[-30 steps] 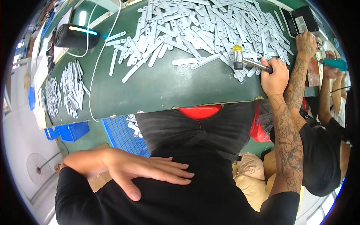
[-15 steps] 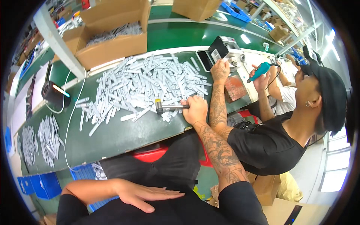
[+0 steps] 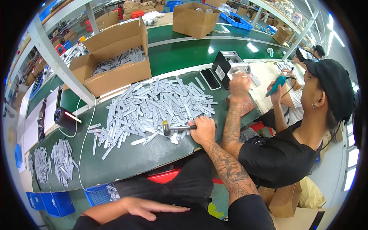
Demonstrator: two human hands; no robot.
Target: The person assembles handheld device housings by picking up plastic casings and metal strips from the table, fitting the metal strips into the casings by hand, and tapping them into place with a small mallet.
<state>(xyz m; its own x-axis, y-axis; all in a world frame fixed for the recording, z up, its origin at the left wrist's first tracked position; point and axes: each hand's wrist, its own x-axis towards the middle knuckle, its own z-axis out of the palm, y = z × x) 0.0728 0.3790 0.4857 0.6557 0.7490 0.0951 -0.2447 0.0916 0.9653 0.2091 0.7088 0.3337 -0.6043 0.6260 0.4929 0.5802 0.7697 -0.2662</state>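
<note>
My right hand grips the black handle of a small mallet whose head rests among a heap of flat grey metal strips on the green table. My left hand lies flat and empty on my dark-clothed lap, fingers spread, well below the table edge. Two neat piles of the same strips sit at the table's left end.
A co-worker in a black cap and shirt sits close on my right, a hand near a small machine and a phone. Farther right, another person holds a teal tool. An open cardboard box of strips stands behind; blue crates below.
The view has tilted up and swung left, bringing the shelves and boxes behind into sight. My right hand still holds the mallet on the strips; my left hand stays on my lap.
</note>
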